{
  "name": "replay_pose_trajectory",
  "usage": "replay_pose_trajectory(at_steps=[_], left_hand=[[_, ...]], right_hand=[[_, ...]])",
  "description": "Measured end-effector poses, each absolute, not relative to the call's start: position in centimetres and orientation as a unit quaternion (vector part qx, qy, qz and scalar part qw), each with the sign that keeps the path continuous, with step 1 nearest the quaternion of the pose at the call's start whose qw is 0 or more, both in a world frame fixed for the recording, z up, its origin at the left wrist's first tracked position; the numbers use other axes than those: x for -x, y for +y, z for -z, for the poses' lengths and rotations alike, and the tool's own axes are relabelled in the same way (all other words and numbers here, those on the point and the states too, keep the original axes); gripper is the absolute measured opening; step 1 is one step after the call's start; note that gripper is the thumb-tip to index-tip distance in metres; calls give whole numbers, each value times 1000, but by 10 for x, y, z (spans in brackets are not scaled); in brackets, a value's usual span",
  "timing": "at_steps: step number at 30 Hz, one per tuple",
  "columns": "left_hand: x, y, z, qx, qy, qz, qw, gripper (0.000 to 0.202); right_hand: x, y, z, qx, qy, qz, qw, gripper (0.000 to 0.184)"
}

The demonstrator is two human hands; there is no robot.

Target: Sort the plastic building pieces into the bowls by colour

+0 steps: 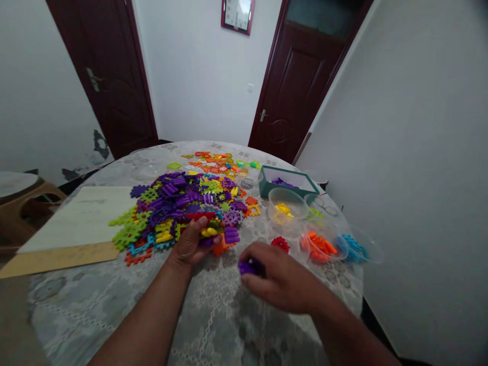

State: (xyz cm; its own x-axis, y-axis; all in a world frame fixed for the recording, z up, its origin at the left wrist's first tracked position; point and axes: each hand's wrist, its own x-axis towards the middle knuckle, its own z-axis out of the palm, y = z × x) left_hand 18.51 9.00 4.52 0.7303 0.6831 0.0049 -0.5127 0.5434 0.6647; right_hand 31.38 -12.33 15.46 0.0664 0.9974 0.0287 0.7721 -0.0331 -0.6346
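My left hand (192,241) is closed around several plastic building pieces at the near edge of a big mixed pile (179,198). Red and yellow pieces (209,232) show between its fingers, and a purple finger-shaped piece (232,235) lies beside the fingertips. Close by is an orange piece (220,247), partly covered by that hand. Above the bare tablecloth to the right, my right hand (280,277) pinches a purple piece (247,267), largely hidden by the fingers. A red gear-like piece (280,244) rests on the table just beyond my right hand.
Along the right stand clear bowls with yellow pieces (283,210), orange pieces (319,247) and blue pieces (353,248). Behind them is a teal-edged box (288,181) holding purple pieces. Orange pieces (213,163) lie scattered at the back. A pale board (84,218) lies at left.
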Motion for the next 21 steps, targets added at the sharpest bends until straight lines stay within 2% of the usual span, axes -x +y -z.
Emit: replay_pose_trajectory(at_steps=[4, 7, 10, 13, 15, 21], left_hand=[[-187, 88, -42, -344, 127, -324, 872, 43], [-189, 86, -39, -345, 127, -311, 876, 43], [-189, 86, -37, -348, 122, -306, 878, 42], [-189, 85, -38, -351, 115, -305, 878, 41], [-189, 84, -39, -350, 114, -307, 878, 40], [-190, 82, -44, -338, 115, -305, 883, 43]], right_hand=[[-410, -73, -186, 734, -598, -121, 299, 21], [-481, -23, -189, 820, -436, -109, 354, 26], [-525, 7, -185, 842, -366, -67, 391, 40], [-541, 11, -184, 841, -332, -26, 426, 52], [-543, 7, -183, 837, -317, -8, 445, 53], [-510, -13, -173, 815, -338, -12, 470, 42]])
